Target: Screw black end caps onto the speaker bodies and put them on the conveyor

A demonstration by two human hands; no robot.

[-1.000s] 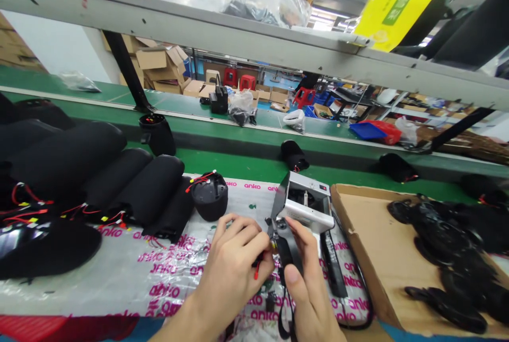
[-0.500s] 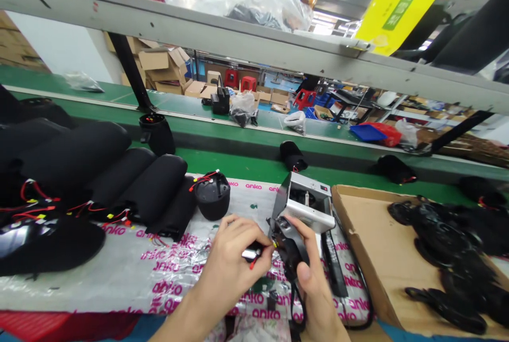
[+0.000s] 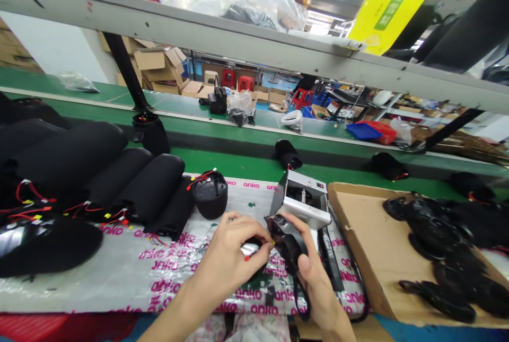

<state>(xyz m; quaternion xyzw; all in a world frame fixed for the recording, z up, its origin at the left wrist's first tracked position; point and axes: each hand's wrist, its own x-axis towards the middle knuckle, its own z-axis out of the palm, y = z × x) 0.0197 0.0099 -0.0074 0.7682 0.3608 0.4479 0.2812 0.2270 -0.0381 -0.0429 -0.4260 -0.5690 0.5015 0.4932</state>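
Observation:
My left hand (image 3: 233, 252) pinches a small yellow wire connector (image 3: 273, 243) between thumb and fingertips, right against a black plastic part. A red connector (image 3: 247, 257) pokes out under its fingers beside a dark, shiny piece mostly hidden by the hand. My right hand (image 3: 316, 278) is closed around the black plastic part (image 3: 289, 246), a moulded cap with a strap loop (image 3: 302, 299) hanging below. Just behind them stands a silver machine (image 3: 304, 199) with an open top. Left of it, a black rounded cylinder (image 3: 210, 196) stands upright with red-wired connectors on top.
Several black fabric-covered cylinders (image 3: 153, 188) with wires lie at left on the printed plastic sheet (image 3: 119, 278). At right, a cardboard tray (image 3: 366, 246) holds black plastic parts (image 3: 441, 246). A grey shelf beam (image 3: 238, 34) crosses above the green conveyor (image 3: 238, 164).
The whole view has shifted slightly. Both hands keep nearly the same pose, with the left fingertips still at the black plastic part and the left fingers slightly more closed.

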